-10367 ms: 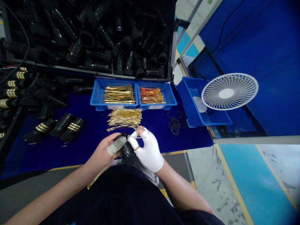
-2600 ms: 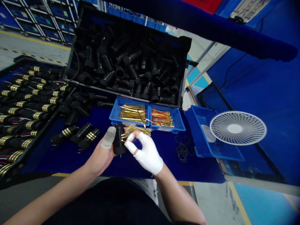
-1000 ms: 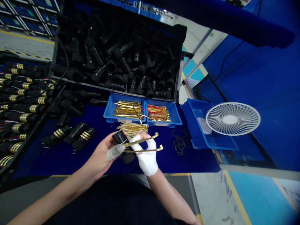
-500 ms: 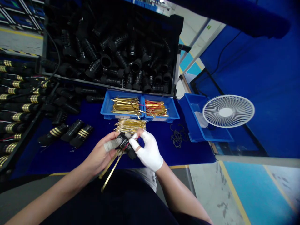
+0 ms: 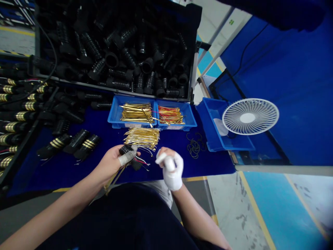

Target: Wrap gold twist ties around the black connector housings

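My left hand (image 5: pixel 114 161), with wrapped fingertips, is closed around a black ribbed cylindrical part (image 5: pixel 126 149). Thin red and white wires (image 5: pixel 142 160) stick out from the part toward the right, their ends loose. Gold strips (image 5: pixel 112 181) hang below the hand toward my body. To the right of the part, and apart from it, my right hand (image 5: pixel 171 168) in a white glove has its fingers curled in; nothing shows in them. A pile of gold strips with white wire ends (image 5: pixel 142 137) lies on the blue table covering just beyond both hands.
Two blue bins hold gold strips (image 5: pixel 136 114) and red-and-gold strips (image 5: pixel 170 115). Behind them stands a large crate (image 5: pixel 194 74) of black ribbed parts. Black rings (image 5: pixel 194 148) lie at right, near a white fan (image 5: pixel 251 116). Gold-banded parts (image 5: pixel 88 144) lie at left.
My right hand has let go of the red wire and moved right, away from the black part. My left hand has shifted slightly left with the part, and the camera view has moved a little.
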`<act>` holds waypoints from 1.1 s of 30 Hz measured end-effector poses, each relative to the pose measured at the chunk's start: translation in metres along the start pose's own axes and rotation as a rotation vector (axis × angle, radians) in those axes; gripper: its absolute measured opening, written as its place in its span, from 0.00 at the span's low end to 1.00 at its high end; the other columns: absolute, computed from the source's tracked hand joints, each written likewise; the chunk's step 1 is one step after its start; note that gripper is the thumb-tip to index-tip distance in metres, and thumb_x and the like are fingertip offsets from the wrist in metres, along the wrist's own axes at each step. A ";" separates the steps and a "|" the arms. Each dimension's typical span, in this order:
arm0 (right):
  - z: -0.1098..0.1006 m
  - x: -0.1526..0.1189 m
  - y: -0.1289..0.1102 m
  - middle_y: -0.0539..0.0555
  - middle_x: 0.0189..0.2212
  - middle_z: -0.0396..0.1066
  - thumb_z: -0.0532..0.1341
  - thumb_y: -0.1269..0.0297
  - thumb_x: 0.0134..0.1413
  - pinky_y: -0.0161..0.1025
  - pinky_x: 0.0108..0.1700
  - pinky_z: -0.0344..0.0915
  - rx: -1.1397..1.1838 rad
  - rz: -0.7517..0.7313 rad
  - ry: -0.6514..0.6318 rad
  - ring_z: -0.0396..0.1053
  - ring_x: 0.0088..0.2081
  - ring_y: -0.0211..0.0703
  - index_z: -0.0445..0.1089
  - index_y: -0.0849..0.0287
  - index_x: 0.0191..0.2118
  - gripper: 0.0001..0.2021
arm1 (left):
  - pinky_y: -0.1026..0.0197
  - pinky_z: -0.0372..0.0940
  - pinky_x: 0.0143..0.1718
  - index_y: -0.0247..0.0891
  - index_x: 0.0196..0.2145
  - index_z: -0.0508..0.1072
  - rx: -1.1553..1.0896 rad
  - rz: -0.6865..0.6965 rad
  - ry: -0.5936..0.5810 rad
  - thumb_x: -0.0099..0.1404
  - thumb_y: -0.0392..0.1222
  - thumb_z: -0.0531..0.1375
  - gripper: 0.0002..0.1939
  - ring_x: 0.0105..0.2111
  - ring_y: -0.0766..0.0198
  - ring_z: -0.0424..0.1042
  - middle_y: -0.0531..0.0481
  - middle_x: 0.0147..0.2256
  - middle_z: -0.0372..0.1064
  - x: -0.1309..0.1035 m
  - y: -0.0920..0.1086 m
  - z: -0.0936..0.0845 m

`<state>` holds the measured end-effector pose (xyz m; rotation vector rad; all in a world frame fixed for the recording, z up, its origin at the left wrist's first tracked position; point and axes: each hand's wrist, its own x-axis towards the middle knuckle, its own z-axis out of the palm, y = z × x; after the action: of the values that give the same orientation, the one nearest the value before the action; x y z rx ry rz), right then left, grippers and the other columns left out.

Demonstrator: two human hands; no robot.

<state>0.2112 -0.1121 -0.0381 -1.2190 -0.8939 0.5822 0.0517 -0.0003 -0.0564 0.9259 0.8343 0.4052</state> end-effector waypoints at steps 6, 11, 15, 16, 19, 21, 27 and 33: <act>0.031 0.006 -0.012 0.44 0.14 0.41 0.48 0.45 0.68 0.39 0.21 0.51 0.459 0.101 0.268 0.42 0.15 0.37 0.52 0.53 0.21 0.26 | 0.56 0.69 0.42 0.34 0.40 0.80 0.112 0.092 0.038 0.56 0.44 0.72 0.16 0.37 0.53 0.77 0.40 0.37 0.80 0.003 -0.007 0.006; 0.047 0.009 0.026 0.43 0.10 0.46 0.59 0.41 0.60 0.39 0.20 0.52 0.572 0.030 0.115 0.45 0.13 0.36 0.61 0.52 0.20 0.25 | 0.60 0.66 0.38 0.36 0.30 0.79 0.265 0.114 -0.003 0.57 0.44 0.69 0.09 0.34 0.56 0.72 0.47 0.32 0.77 0.014 -0.009 0.000; 0.050 0.015 0.029 0.45 0.11 0.52 0.61 0.42 0.60 0.39 0.21 0.55 0.528 -0.025 -0.110 0.51 0.14 0.36 0.67 0.55 0.19 0.25 | 0.62 0.63 0.32 0.35 0.27 0.78 0.261 0.084 0.021 0.57 0.44 0.67 0.09 0.30 0.59 0.68 0.50 0.29 0.75 0.018 -0.010 -0.004; 0.048 0.017 0.024 0.46 0.12 0.55 0.59 0.43 0.61 0.39 0.22 0.56 0.472 -0.019 -0.132 0.53 0.15 0.36 0.68 0.55 0.20 0.25 | 0.62 0.63 0.31 0.35 0.28 0.78 0.245 0.076 0.025 0.58 0.45 0.67 0.09 0.29 0.59 0.68 0.49 0.29 0.75 0.018 -0.011 -0.004; 0.039 0.015 0.008 0.51 0.22 0.68 0.59 0.51 0.64 0.40 0.32 0.67 0.057 -0.002 -0.170 0.67 0.24 0.40 0.73 0.57 0.29 0.18 | 0.62 0.64 0.30 0.35 0.33 0.78 0.169 0.059 0.037 0.58 0.48 0.67 0.13 0.29 0.60 0.70 0.49 0.30 0.75 0.015 -0.012 -0.003; 0.028 0.011 0.003 0.56 0.38 0.75 0.63 0.58 0.60 0.44 0.44 0.70 -0.354 -0.002 -0.253 0.73 0.37 0.46 0.77 0.56 0.42 0.10 | 0.63 0.65 0.29 0.36 0.37 0.77 0.105 0.053 0.063 0.59 0.52 0.67 0.16 0.28 0.61 0.71 0.49 0.30 0.75 0.013 -0.007 -0.001; 0.005 0.007 0.012 0.57 0.46 0.77 0.63 0.63 0.60 0.45 0.55 0.68 -0.511 0.092 -0.162 0.74 0.49 0.49 0.75 0.56 0.51 0.14 | 0.52 0.72 0.41 0.35 0.43 0.75 -0.101 0.180 0.036 0.65 0.66 0.58 0.28 0.41 0.51 0.76 0.39 0.42 0.76 0.011 0.030 0.014; 0.002 0.029 0.003 0.53 0.43 0.80 0.65 0.59 0.58 0.47 0.55 0.67 -0.217 0.200 -0.003 0.76 0.46 0.49 0.76 0.56 0.45 0.11 | 0.57 0.69 0.50 0.44 0.50 0.66 0.122 0.504 0.046 0.52 0.38 0.75 0.31 0.48 0.58 0.73 0.49 0.48 0.71 0.008 0.030 0.033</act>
<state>0.2253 -0.0875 -0.0336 -1.5157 -0.8595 0.6589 0.0835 0.0044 -0.0244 1.2469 0.6650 0.8203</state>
